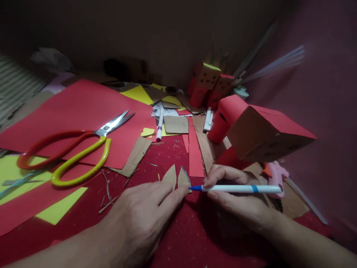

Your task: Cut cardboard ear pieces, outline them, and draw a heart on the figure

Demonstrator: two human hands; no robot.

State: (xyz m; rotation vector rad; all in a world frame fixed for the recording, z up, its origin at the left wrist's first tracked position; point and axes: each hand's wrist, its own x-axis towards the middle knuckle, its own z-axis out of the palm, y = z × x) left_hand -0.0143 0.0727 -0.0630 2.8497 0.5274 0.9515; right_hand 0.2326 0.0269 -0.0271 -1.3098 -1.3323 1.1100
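Your left hand (149,206) overlaps two cardboard pieces (183,178), its grip unclear; your right hand (242,206) pinches the blue-tipped marker (231,188) beside them. If your left presses lightly, a piece could slide, sending the marker astray.

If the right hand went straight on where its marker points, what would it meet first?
Probably the left hand, at its thumb, or the nearer pointed cardboard piece; depth is unclear.

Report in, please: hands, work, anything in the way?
Left hand: at two pointed cardboard pieces. Right hand: gripping blue-tipped marker, tip at one piece's edge. Scissors lie left, apart from both hands.
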